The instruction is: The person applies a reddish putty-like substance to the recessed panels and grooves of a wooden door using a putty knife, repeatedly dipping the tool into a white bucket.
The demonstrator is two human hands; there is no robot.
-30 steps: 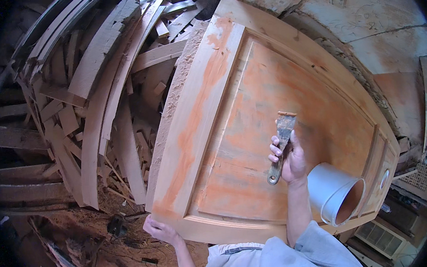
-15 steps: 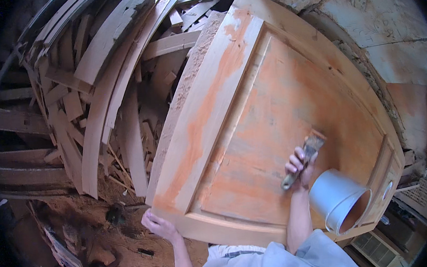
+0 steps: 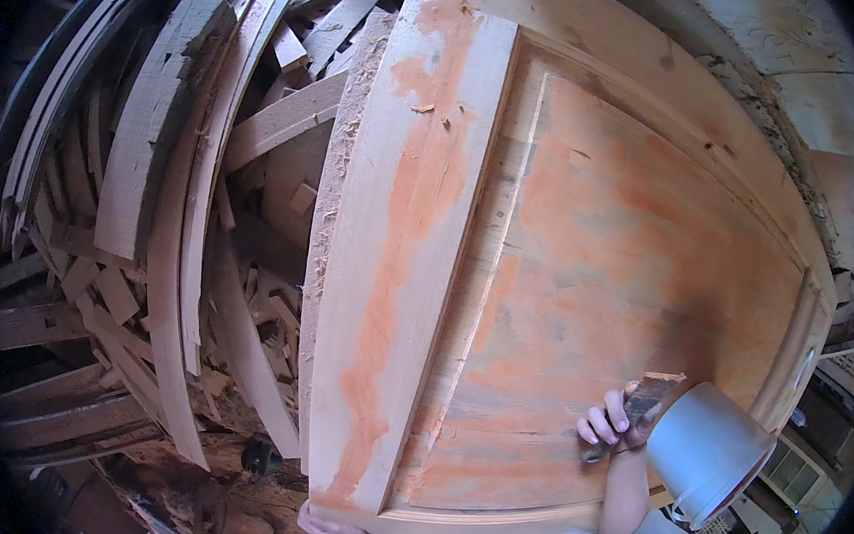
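A wooden panelled door (image 3: pixel 589 284) fills the middle of the view, with orange-brown stain over its recessed panel and smeared along the left-hand stile. My right hand (image 3: pixel 622 422) is closed round the handle of a paintbrush (image 3: pixel 650 392), its stained bristles pointing up and right. Close beside that hand is a white bucket (image 3: pixel 710 445), tilted with its mouth toward the lower right; how it is held up is hidden. My left hand (image 3: pixel 342 528) grips the door at its near left corner, fingers partly out of sight.
A heap of offcut boards (image 3: pixel 165 257) and wood scraps lies along the door's left side. Sawdust and debris (image 3: pixel 237 523) cover the ground at the lower left. Worn pale slabs (image 3: pixel 816 106) lie at the far right. A small framed cabinet (image 3: pixel 794 474) stands at the lower right.
The door and both hands sit lower in the view, and the door looks larger. The brush and bucket have shifted right and down together. The left hand stays at the corner.
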